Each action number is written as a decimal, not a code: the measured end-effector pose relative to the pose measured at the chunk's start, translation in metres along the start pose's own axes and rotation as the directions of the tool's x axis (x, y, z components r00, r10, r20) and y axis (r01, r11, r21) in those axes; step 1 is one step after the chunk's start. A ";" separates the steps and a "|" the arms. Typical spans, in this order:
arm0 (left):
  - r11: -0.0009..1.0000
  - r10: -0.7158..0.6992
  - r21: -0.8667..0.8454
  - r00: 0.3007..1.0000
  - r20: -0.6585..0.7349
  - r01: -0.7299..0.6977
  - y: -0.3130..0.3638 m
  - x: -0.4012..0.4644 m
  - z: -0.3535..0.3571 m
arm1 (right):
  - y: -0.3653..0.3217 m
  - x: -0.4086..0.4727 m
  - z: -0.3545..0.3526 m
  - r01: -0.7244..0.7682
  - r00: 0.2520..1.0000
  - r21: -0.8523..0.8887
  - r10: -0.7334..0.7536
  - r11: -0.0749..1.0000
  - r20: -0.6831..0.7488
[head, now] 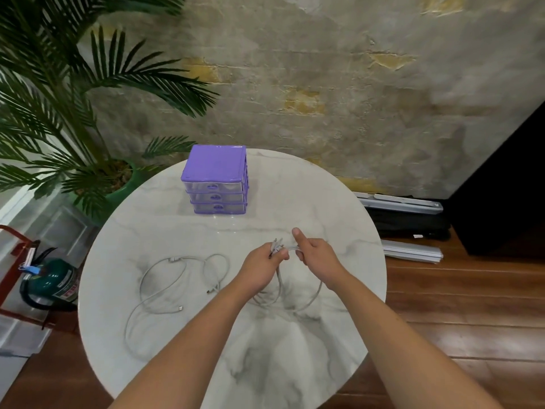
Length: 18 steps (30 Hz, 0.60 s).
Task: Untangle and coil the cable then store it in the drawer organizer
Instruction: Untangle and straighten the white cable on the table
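Held above the round marble table (309,184), nearer the person than the purple drawer organizer (215,180) and a little to its right: a grey cable (298,293), gathered at the top and hanging down in loose loops that reach the tabletop. Pinched in the left hand (261,268), fingers curled round a bunch of strands with what look like plug ends poking up toward the organizer. Gripped beside it by the right hand (317,255), thumb raised, remaining fingers closed on a short run of cable bridging across to the left hand; the two hands almost touching. Long axis of the hanging loops running from the hands back toward the person, away from the organizer. Well to the left of the hands and on the near-left side of the organizer, more grey cable (165,287) sprawled flat in wide open curves, connectors showing; whether joined to the held bundle cannot be told. All three organizer drawers apparently closed. Probably mid-coiling, with storing not yet begun; left hand slightly nearer the organizer's drawer fronts, so likely the right to keep the coil and the left to pull a drawer.
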<state>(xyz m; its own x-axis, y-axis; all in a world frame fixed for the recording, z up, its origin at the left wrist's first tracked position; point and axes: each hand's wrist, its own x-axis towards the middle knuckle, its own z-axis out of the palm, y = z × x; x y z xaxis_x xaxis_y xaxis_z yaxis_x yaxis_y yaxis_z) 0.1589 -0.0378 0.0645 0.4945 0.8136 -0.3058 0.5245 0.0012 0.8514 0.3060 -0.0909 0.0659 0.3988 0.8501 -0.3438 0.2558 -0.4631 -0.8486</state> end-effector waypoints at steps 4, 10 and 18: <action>0.993 -0.059 -0.108 0.988 -0.139 0.044 -0.008 0.004 -0.010 | 0.014 -0.004 -0.014 -0.001 0.985 -0.056 0.011 0.998 0.170; 0.973 -0.131 -0.217 0.964 -0.229 0.081 -0.018 0.009 -0.032 | 0.040 0.000 -0.021 -0.031 0.997 -0.257 0.048 0.966 0.060; 0.950 -0.191 -0.296 0.930 -0.314 0.096 -0.030 0.011 -0.058 | 0.035 0.006 -0.025 -0.159 0.987 -0.154 0.153 0.975 -0.051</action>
<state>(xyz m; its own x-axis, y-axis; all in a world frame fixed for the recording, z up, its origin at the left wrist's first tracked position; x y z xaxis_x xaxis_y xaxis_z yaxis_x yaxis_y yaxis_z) 0.1081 0.0048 0.0603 0.1419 0.9389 -0.3135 0.3409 0.2510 0.9060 0.3394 -0.1079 0.0443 0.4779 0.7552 -0.4488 0.3215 -0.6258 -0.7107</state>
